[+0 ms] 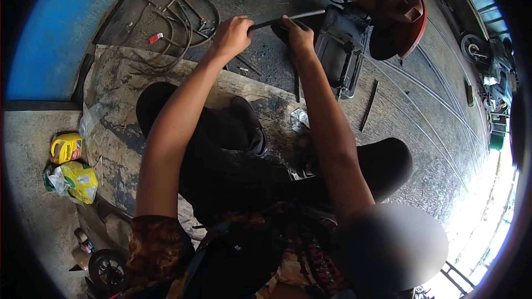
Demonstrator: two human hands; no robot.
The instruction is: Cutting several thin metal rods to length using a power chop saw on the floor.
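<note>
A thin metal rod (269,22) stretches between my two hands, out in front of my crossed legs. My left hand (233,36) is closed around its left end. Farther along, my right hand (300,35) grips the rod with the thumb up against it, and the rod's tip sticks out to the right past that hand. Just right of my right hand stands a cut-off saw with a dark metal base (339,50) and a reddish-orange guard (417,30). How the fingers wrap under the rod is partly hidden.
Bent rods and hoops (188,25) lie at the far left, near a small red packet (155,37). Beneath me is a stained sheet (119,77). Long bars (432,86) run along the floor at right. A yellow jug (66,148) and a yellow-green bag (82,181) sit at left.
</note>
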